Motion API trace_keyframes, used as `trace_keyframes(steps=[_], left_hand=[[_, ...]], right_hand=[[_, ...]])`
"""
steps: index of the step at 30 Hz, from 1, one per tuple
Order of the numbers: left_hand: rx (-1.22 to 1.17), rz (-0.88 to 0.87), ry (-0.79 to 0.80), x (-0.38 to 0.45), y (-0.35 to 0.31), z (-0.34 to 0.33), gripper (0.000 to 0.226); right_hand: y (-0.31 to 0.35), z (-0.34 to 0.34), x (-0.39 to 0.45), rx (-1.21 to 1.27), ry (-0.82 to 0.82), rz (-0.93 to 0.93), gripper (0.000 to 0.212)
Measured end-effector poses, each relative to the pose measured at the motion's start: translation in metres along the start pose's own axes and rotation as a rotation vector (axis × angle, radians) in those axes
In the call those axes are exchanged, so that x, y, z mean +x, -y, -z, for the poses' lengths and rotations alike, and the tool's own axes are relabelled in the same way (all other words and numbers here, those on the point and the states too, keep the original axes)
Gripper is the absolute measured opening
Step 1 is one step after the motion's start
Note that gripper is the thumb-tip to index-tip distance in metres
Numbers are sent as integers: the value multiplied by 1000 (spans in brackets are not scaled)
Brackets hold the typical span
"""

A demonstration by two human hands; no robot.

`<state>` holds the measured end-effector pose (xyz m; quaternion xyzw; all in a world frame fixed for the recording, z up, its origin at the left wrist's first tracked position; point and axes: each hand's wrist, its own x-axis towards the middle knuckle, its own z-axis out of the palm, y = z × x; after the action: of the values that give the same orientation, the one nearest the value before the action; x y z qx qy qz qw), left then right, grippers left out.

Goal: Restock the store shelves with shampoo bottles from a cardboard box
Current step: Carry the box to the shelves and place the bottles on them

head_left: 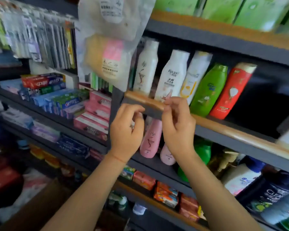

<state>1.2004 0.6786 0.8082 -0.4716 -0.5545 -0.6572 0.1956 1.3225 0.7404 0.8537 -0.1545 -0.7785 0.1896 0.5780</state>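
Both forearms reach up from the bottom edge. Left hand [126,125] and right hand [177,124] hang loosely curled at the front lip of the middle shelf [147,101], fingertips touching the rail, holding no bottle. Shampoo bottles stand along that shelf: a white bottle [171,75] just behind the right hand, then a green bottle [208,90] and a red bottle [229,92]; the far end looks dark and unfilled. A cardboard box [40,207] sits low at the left. Next bottles probably belong in that gap, labels forward, upright.
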Motion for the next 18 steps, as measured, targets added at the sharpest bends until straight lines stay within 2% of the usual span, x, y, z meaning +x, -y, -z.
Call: trace_keyframes(steps=[3,7,9,12,14,16,18], left_hand=[[120,399,23,-92,62,28,17],[473,1091,153,-249,141,90,16],[576,1309,188,-313,161,125,20],[808,1395,451,-382,179,166,24],[956,1409,659,-416,185,186,30],[1053,1327,843,-444,189,202,38],[1092,1257,993,-471,196,215,44]], right_hand=[[-30,-47,-88,40,309,-195,7],[-80,-127,-230,10,989,-646,13],[-93,-161,-290,1,1251,-809,16],[-103,-208,-370,-16,1499,-936,18],[-112,-236,-419,-83,1606,-958,9],[-126,-258,-461,-181,1639,-989,27],[-142,-276,-492,-272,1567,-1019,40]])
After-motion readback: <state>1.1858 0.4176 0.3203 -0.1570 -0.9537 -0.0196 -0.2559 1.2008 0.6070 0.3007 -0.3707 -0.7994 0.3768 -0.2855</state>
